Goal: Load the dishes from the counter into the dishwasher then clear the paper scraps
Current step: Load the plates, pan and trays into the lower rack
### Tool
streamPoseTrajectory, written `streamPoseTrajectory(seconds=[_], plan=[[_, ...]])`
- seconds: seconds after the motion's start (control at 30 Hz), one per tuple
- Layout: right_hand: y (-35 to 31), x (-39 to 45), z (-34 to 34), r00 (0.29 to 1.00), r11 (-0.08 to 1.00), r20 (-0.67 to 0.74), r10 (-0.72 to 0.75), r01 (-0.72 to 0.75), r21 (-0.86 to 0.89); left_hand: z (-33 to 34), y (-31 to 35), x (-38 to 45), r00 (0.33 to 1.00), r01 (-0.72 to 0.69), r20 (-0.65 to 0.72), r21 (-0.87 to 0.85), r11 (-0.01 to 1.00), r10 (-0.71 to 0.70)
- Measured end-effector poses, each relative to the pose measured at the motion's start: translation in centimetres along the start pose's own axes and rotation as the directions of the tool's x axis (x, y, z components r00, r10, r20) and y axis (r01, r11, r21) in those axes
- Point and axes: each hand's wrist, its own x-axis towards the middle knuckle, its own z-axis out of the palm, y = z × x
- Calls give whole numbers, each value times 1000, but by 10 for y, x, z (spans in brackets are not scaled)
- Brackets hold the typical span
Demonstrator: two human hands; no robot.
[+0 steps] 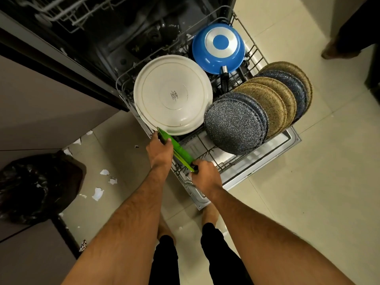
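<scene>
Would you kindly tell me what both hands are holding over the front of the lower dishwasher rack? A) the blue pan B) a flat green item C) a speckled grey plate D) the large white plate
B: the left hand and right hand each grip an end of the flat green item at the rack's front.

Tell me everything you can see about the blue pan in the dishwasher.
The blue pan sits upside down at the far end of the pulled-out lower rack, tilted toward the camera. Its glossy blue underside shows a silvery metal ring around a blue centre disc. A black handle with a shiny metal collar points toward the person, down between the white plate and the row of speckled plates. Neither hand touches it.
</scene>
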Motion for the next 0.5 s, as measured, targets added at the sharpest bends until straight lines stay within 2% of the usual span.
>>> streamPoseTrajectory(seconds=[0.23, 0.37, 0.5], plan=[[-13, -20, -14, 997, 993, -37, -64, 60, -104, -24, -2, -21, 998, -70, -3, -58, 996, 70], [-39, -46, -30, 982, 966, -84, -172, 151, -211, -67, -4, -47, 985, -165, -40, 117, 979, 170], [-91, -74, -54, 939, 912, -143, -314, 257, -319, -132, 1, -78, 950, -274, -74, 273, 922, 304]])
